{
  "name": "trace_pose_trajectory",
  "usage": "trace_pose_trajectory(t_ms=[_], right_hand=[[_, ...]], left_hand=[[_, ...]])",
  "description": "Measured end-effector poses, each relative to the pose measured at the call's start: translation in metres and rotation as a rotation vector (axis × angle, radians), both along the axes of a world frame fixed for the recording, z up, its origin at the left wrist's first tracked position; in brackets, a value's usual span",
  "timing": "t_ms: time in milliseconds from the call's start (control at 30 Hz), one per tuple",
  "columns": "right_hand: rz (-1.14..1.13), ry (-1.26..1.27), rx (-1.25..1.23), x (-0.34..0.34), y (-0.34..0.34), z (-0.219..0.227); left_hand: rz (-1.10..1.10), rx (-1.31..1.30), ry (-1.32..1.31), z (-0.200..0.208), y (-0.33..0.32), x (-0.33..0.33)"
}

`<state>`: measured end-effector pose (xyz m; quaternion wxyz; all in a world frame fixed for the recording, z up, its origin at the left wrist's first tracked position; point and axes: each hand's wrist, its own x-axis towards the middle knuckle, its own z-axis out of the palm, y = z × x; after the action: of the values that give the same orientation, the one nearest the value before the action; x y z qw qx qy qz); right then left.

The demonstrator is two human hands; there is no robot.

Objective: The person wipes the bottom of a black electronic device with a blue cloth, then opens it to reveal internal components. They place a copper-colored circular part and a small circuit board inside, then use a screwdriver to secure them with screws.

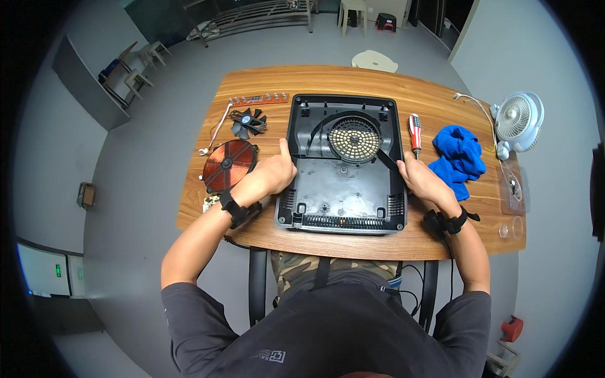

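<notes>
A black plastic cooker housing [343, 183] with a round pale vent grille lies open side up in the middle of the wooden table [353, 79]. My left hand [272, 173] grips its left edge, thumb over the rim. My right hand [421, 177] holds its right edge. To the left lie a copper coil disc [229, 165], a small black fan [247, 121] and a narrow circuit strip [259, 99]. A red-handled screwdriver [414, 133] lies just right of the housing.
A blue cloth [459, 154] sits at the right, beside a white desk fan [518, 120] with its cord. A clear plastic bag [513, 188] and small clear cups lie near the right edge. Stools and a rack stand beyond the table.
</notes>
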<state>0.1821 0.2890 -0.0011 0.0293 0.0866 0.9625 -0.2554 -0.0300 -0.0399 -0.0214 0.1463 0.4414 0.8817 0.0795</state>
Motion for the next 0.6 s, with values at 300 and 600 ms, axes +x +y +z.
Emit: trace_pose_trajectory(t_ms=[300, 600], right_hand=[[0.002, 0.029, 0.021, 0.0, 0.001, -0.005], [0.038, 0.111, 0.038, 0.0, 0.005, -0.017]], left_hand=[[0.025, -0.034, -0.036, 0.004, 0.001, -0.001], [0.016, -0.04, -0.058, 0.001, -0.001, -0.003]])
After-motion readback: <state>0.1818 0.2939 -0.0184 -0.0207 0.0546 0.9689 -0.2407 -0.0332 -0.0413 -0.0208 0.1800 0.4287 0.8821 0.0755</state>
